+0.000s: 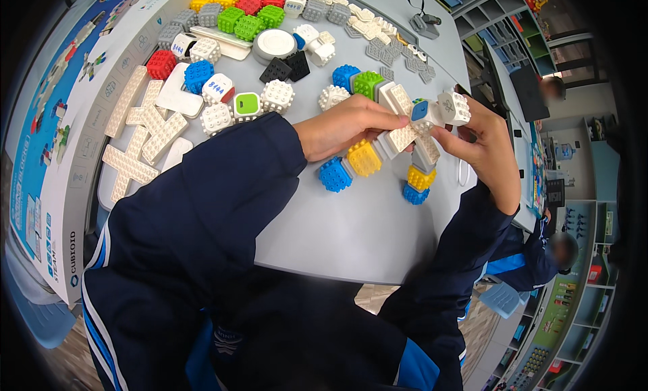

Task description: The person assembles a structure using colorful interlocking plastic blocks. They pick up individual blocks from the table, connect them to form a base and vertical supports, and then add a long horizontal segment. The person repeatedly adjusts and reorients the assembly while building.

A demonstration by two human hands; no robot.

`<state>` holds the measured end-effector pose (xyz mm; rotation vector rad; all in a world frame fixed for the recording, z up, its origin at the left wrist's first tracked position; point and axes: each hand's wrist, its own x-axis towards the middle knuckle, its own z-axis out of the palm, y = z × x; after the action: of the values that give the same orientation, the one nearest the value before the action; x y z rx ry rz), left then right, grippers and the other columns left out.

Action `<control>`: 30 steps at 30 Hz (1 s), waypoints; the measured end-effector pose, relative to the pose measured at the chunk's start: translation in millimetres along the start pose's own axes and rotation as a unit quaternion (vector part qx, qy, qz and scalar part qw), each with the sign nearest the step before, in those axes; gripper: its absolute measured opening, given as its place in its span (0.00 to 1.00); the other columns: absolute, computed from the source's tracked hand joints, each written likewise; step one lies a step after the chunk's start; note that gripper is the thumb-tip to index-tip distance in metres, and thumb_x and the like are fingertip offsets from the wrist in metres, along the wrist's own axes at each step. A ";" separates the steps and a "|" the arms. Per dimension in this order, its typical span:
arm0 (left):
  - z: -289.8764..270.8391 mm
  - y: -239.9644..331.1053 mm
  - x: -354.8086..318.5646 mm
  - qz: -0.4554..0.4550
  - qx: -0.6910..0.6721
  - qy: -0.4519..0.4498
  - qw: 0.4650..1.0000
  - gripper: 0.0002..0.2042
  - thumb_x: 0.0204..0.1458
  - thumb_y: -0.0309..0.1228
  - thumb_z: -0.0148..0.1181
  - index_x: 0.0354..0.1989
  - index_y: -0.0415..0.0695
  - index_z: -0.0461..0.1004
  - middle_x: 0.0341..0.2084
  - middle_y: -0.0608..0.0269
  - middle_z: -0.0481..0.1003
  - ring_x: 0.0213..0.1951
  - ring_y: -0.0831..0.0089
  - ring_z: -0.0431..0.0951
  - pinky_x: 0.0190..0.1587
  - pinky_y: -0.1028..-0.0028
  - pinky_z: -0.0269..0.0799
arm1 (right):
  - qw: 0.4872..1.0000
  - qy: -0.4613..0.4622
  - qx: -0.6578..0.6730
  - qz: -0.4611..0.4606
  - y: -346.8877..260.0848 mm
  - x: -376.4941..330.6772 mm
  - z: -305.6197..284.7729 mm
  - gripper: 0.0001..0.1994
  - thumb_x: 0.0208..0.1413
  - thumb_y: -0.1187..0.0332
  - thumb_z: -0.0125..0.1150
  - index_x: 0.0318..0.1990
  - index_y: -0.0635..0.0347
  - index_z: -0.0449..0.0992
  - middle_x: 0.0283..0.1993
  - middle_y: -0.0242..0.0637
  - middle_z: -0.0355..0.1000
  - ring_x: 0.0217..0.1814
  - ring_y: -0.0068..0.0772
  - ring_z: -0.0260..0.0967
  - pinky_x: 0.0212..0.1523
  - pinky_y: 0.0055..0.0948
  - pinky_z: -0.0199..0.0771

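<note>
Above the near part of the grey table (324, 239) I hold a model made of building blocks. White studded beams (399, 140) form its middle. Its arms end in studded cubes: a green cube (368, 84) with a blue one, and yellow cubes (364, 157) with blue ones (335, 174). My left hand (354, 124) is closed, thumb and fingers pinching the white beams. On the model's right side, my right hand (482, 138) is closed round a white cube block (453, 109) with a blue-faced block (422, 111) beside it. The right fingertips are partly hidden behind the blocks.
Left of the model lie loose white beams (127, 165) and several white, blue and red cubes. Green cubes (250, 28), a round white piece (275, 44) and black blocks (286, 68) stand farther back. A large box (57, 154) borders the left; other people sit at right.
</note>
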<state>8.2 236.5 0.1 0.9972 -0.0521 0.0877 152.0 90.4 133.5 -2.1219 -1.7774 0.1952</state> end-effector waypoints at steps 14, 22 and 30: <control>0.3 -4.6 -0.1 0.030 0.060 0.017 0.998 0.18 0.64 0.42 0.55 0.44 0.36 0.79 0.34 0.66 0.77 0.38 0.82 0.75 0.43 0.80 0.69 | 0.989 -0.060 0.134 0.026 10.8 0.7 -4.8 0.14 0.42 0.74 0.68 0.40 0.67 0.80 0.39 0.32 0.71 0.34 0.20 0.64 0.34 0.20 0.62; 10.5 -2.4 -9.3 0.060 0.103 0.025 0.992 0.20 0.65 0.44 0.54 0.25 0.43 0.75 0.20 0.78 0.62 0.24 0.88 0.58 0.27 0.80 0.54 | 0.973 -0.003 0.232 0.022 10.9 -7.0 6.8 0.22 0.40 0.71 0.67 0.47 0.66 0.75 0.48 0.38 0.73 0.51 0.31 0.69 0.56 0.30 0.65; 16.9 -7.7 -12.0 0.043 0.033 0.041 0.998 0.19 0.65 0.44 0.53 0.27 0.42 0.76 0.21 0.77 0.64 0.25 0.88 0.60 0.28 0.80 0.57 | 0.967 0.073 0.243 -0.004 30.6 -18.0 28.6 0.21 0.44 0.67 0.67 0.47 0.67 0.73 0.49 0.39 0.72 0.49 0.29 0.68 0.50 0.26 0.65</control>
<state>-3.0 217.6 1.9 1.0554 -0.0165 0.2102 167.0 73.9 93.8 -1.7302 -1.4686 0.4161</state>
